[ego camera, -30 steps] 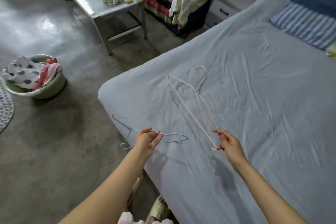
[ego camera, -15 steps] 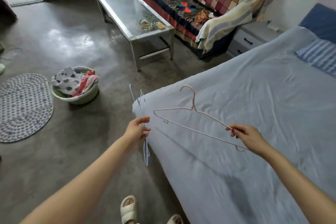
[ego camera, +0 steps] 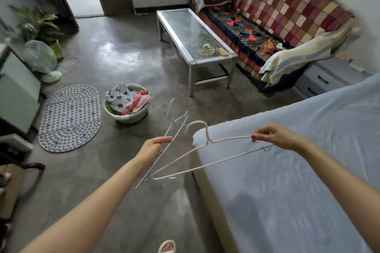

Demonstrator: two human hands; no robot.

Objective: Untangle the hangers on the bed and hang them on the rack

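Hangers: 2 thin wire | pink hanger pinched, right hand | blue hanger, seemingly pinched, left hand

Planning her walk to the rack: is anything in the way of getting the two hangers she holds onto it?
Cannot tell: no rack is in view. The left hand holds the pale blue wire hanger, the right hand the pink wire hanger, both lifted off the bed and apparently apart.
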